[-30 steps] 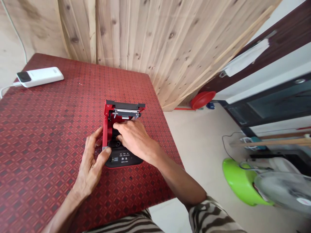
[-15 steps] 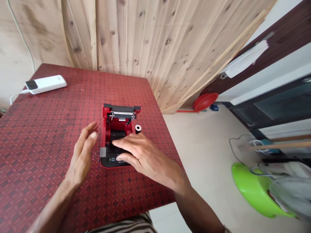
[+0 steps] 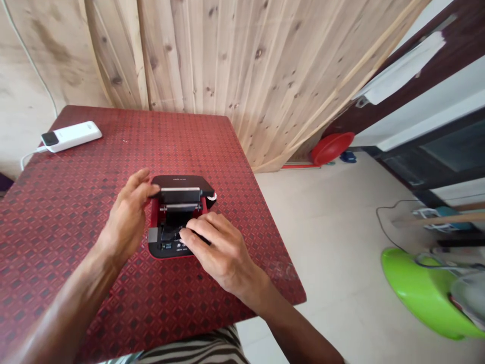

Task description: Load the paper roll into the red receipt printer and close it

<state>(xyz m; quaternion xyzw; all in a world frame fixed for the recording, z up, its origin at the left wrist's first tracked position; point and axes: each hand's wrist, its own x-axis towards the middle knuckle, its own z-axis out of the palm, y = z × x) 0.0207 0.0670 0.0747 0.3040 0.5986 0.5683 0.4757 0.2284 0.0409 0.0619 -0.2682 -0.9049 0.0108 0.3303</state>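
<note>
A small red and black receipt printer (image 3: 152,217) stands on the table, its black lid (image 3: 182,182) tilted partway down over the paper bay. My left hand (image 3: 127,212) is at the lid's left corner, thumb on the edge and fingers behind it. From the bay a glossy black strip of paper (image 3: 170,233) comes out over the front. The fingers of my right hand (image 3: 220,247) are pinched together at the strip's right side, by the printed front panel. Behind the lid's right corner, a small paper roll (image 3: 212,199) is partly hidden.
A white power bank (image 3: 76,135) with a cable lies at the table's far left. The red patterned table (image 3: 242,202) meets a wooden wall (image 3: 227,65) at the back. On the floor to the right are a red basin (image 3: 333,147) and a bright green object (image 3: 420,293).
The printer's lid has swung from upright down toward the front. My left hand has come to the lid's left corner. My right hand's fingers have closed at the paper strip.
</note>
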